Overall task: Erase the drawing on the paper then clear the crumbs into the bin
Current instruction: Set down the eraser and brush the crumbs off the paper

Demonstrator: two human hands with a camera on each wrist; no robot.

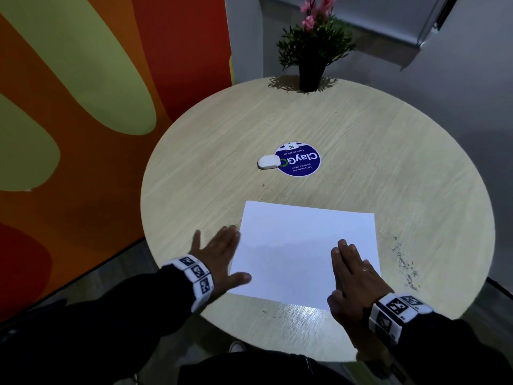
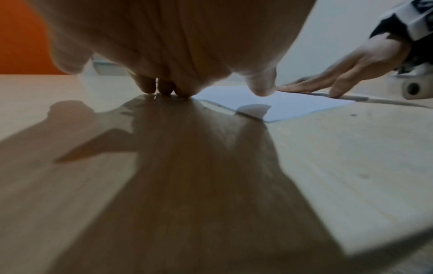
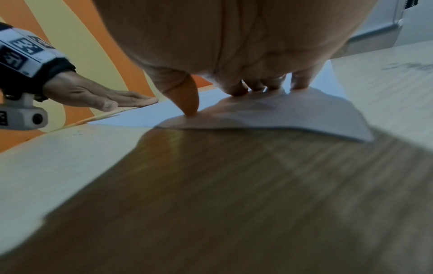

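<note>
The round counter [image 1: 361,151] holds a white paper [image 1: 291,240] near the front edge, and it looks blank now. The left hand [image 1: 216,251] lies flat beside the paper's left edge, fingers [image 2: 150,85] straight, holding nothing. The right hand [image 1: 355,276] presses flat on the paper's right side, also holding nothing. The eraser [image 1: 268,162] sits further back. Dark crumbs [image 1: 405,262] lie right of the paper. I think it's best to sweep them slowly together with a flat hand. No bin shows.

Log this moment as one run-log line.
left hand: flat beside white paper sheet | right hand: flat on it | white eraser: idle | dark crumbs: on round wooden table
</note>
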